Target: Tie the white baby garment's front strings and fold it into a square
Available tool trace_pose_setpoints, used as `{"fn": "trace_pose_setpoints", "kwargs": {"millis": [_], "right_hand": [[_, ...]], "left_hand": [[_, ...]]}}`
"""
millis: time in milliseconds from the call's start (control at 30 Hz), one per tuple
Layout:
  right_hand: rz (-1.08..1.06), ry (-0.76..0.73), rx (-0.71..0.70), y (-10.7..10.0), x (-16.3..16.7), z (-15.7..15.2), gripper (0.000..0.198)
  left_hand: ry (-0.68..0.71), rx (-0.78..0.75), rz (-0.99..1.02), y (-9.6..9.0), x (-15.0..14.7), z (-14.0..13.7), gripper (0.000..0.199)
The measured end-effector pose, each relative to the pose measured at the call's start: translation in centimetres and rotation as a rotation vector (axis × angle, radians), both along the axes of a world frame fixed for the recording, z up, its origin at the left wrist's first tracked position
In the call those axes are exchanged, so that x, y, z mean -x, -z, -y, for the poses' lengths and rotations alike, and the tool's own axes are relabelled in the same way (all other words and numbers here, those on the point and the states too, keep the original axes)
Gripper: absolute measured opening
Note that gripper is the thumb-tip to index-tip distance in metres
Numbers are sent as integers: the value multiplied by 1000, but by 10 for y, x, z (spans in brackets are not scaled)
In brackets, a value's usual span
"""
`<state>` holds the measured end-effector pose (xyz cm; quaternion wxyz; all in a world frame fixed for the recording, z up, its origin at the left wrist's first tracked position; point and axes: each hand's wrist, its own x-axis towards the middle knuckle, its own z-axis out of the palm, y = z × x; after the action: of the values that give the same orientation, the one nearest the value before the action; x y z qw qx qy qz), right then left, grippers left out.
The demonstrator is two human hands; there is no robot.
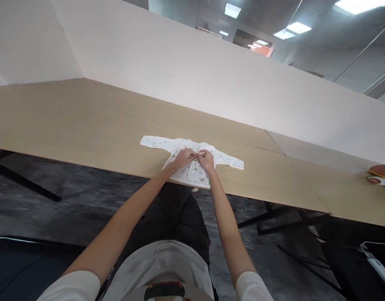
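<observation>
Had a small white garment [195,172] laid out on a long wood-toned table [70,121], close against the near edge, printed side up, with a scatter of little greenish marks. Had both garment sleeves spread wide, the left one [155,141] pointing out across the wood and the right one [230,160] angled slightly nearer. Worked with both bare hands at the middle of the front, left hand [185,158] and right hand [206,159] almost meeting at the fingertips. Had the fingers of each curled and closed to a pinch on the cloth, with barely any gap. Could not tell a fastener from a plain fold at that spot, too small and too covered by the fingers. Saw the cloth puckered around the pinch, with a rounded fold just below and the hem near the table's edge. Reached with both forearms extended from short white cuffs, above dark trousers [180,213] and a dark grey floor [95,200]. Faced a white partition [180,75] along the far side, with glass and bright ceiling lights [232,10] above. Noticed, well apart at the far right end, a brown and yellow object [381,170], and lower down a white device [380,269] with a cable.
</observation>
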<state>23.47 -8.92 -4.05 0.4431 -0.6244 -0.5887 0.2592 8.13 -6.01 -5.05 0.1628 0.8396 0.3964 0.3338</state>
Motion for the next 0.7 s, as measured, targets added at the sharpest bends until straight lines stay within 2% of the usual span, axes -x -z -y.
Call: {"fn": "trace_pose_setpoints", "kwargs": {"millis": [167,300,400,533,700], "right_hand": [[-42,147,11,4,-6,-5,29],[-71,223,48,0,-7,-5,34],[-39,166,43,-6,-2,6,32],[186,23,36,-10,10,33,20],[363,-2,45,-3,21,56,22]], "left_hand": [[48,127,114,-6,5,3,33],[45,136,20,-12,17,11,32],[46,89,-76,-14,24,22,33],[27,19,-133,-13,24,34,27],[-84,4,-160,-4,19,37,23]]}}
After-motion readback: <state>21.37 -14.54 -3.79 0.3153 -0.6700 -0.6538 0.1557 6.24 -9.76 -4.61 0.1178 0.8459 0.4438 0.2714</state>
